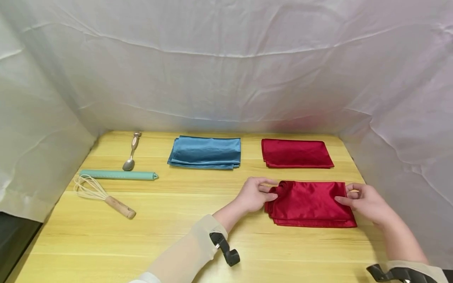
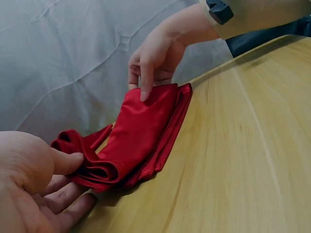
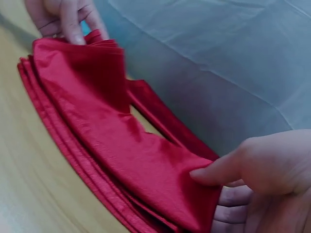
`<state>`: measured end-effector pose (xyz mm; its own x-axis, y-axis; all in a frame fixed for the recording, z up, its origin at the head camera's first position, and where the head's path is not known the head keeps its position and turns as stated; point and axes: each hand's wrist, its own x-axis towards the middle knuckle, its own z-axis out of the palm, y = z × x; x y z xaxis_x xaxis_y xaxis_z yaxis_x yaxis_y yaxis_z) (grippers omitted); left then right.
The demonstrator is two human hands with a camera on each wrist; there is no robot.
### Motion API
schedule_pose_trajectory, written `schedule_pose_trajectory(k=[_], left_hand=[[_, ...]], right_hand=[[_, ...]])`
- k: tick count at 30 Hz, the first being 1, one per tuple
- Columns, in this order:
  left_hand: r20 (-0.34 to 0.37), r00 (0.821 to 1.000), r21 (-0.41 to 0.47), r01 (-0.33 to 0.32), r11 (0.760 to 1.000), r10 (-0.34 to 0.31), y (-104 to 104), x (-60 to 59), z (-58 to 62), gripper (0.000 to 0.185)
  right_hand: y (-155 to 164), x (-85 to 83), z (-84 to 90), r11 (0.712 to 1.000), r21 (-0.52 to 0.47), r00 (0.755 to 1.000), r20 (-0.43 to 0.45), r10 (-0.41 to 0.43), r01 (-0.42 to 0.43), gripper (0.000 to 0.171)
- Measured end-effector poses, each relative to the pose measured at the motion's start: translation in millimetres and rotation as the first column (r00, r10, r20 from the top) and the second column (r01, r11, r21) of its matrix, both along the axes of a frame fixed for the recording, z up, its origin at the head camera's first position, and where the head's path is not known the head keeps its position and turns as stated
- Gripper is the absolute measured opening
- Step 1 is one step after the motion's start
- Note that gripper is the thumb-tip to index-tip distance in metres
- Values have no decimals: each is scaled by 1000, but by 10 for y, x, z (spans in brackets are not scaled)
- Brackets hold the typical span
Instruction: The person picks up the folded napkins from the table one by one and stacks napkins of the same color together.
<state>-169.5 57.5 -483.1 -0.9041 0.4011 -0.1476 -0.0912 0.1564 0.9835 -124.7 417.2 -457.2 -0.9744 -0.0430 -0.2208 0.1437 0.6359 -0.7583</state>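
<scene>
A folded red satin cloth [image 1: 311,204] lies at the right front of the table, its layers stacked along the near edge. My left hand [image 1: 255,194] pinches its left end, thumb on top and fingers beneath, where the fabric bunches into a curled fold [image 2: 102,170]. At the opposite end, my right hand [image 1: 366,202] pinches the right edge, the thumb [image 3: 209,175] pressing on the upper face and the other fingers under it. Behind it lies a second folded red cloth [image 1: 297,153], flat on the table.
A folded blue cloth [image 1: 205,152] lies at the back middle. On the left are a metal spoon [image 1: 131,152], a teal stick-shaped tool [image 1: 118,175] and a whisk [image 1: 118,206] with a wooden handle. Pale fabric walls [image 1: 226,86] enclose the table's back and sides.
</scene>
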Motion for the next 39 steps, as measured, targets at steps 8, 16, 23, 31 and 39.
schedule_pose_trajectory(k=[8, 16, 23, 31, 39], left_hand=[[82, 997, -29, -5, 1000, 8, 24, -12, -28, 46], [-35, 994, -133, 96, 986, -102, 35, 39, -33, 24], [-246, 955, -235, 109, 966, -167, 51, 56, -26, 14], [-93, 991, -69, 90, 994, -96, 25, 44, -52, 20], [41, 999, 39, 20, 999, -21, 46, 60, -61, 10]], right_hand=[[130, 19, -22, 998, -59, 997, 72, 39, -35, 64], [127, 51, -73, 994, -112, 999, 51, 17, -11, 54], [121, 58, -51, 974, -226, 999, 49, 2, 9, 30], [110, 46, -58, 968, -249, 996, 84, -5, 26, 46], [167, 83, -54, 981, -193, 996, 91, -4, 22, 56]])
